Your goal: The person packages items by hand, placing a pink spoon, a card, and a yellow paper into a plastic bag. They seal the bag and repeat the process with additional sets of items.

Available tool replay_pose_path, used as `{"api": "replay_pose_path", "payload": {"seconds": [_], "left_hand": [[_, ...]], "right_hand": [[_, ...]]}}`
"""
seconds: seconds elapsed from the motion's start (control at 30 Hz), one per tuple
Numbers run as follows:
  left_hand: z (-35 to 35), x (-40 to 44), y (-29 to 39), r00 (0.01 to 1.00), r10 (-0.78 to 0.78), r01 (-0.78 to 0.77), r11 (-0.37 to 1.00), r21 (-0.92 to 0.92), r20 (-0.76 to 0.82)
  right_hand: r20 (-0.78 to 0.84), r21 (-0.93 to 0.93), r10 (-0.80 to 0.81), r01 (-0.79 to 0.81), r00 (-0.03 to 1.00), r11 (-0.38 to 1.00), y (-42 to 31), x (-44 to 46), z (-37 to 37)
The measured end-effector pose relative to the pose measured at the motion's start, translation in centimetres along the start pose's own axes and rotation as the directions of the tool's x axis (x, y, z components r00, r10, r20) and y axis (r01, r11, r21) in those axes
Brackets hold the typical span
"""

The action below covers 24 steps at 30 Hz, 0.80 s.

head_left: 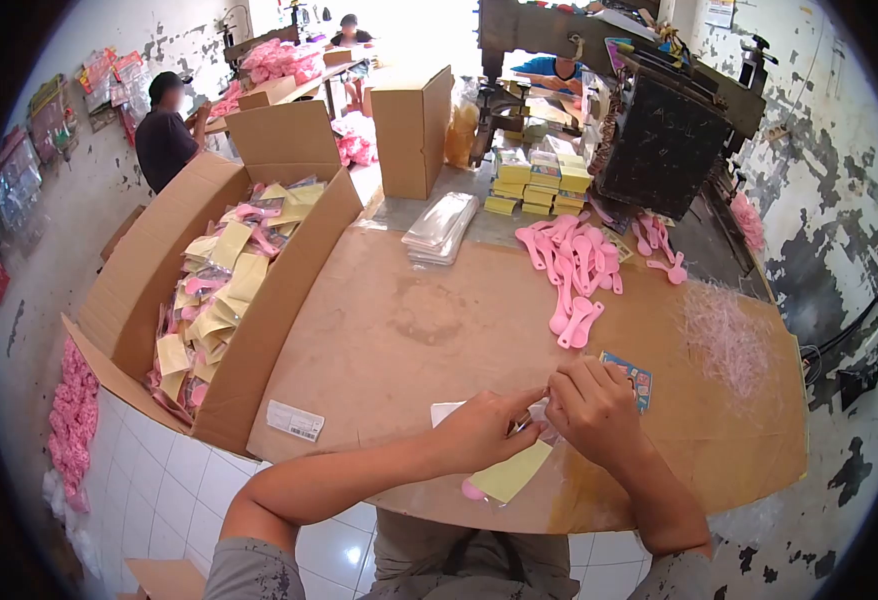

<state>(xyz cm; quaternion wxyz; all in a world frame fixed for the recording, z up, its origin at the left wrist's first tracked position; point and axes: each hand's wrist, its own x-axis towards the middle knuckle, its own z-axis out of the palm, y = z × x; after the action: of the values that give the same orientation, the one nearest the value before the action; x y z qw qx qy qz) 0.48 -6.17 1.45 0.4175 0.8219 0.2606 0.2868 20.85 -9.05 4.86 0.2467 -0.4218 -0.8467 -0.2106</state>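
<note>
Over the near side of the cardboard-covered table, my left hand (489, 430) and my right hand (591, 402) meet with fingers closed. Between them is the top of a clear plastic bag (549, 435); exactly how each finger grips it is partly hidden. A pale yellow card (515, 472) shows inside the bag, and a rounded pink spoon end (473, 490) pokes out beside it. Behind my right hand lies a blue printed card (631, 380). Loose pink spoons (579, 255) are heaped beyond my hands.
A large open carton (294, 290) of packed bags stands left. Flat clear bags (441, 230) and stacked yellow-edged cards (539, 180) lie at the back. Plastic strips (729, 335) are piled right, near a dark machine (659, 140). Other people (167, 130) sit or stand farther off.
</note>
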Motion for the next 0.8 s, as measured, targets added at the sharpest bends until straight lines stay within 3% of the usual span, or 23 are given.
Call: {"api": "replay_pose_path", "payload": {"seconds": [0.47, 0.8], "left_hand": [[-0.3, 0.1, 0.2, 0.999, -0.046, 0.045, 0.998, -0.032, -0.023], [0.0, 0.2, -0.7, 1.000, -0.012, 0.012, 1.000, 0.015, -0.019]], "right_hand": [[-0.025, 0.114, 0.073, -0.069, 0.997, 0.991, 0.3, -0.1, -0.3], [-0.003, 0.079, 0.050, -0.049, 0.999, 0.996, -0.1, -0.5, 0.6]]}}
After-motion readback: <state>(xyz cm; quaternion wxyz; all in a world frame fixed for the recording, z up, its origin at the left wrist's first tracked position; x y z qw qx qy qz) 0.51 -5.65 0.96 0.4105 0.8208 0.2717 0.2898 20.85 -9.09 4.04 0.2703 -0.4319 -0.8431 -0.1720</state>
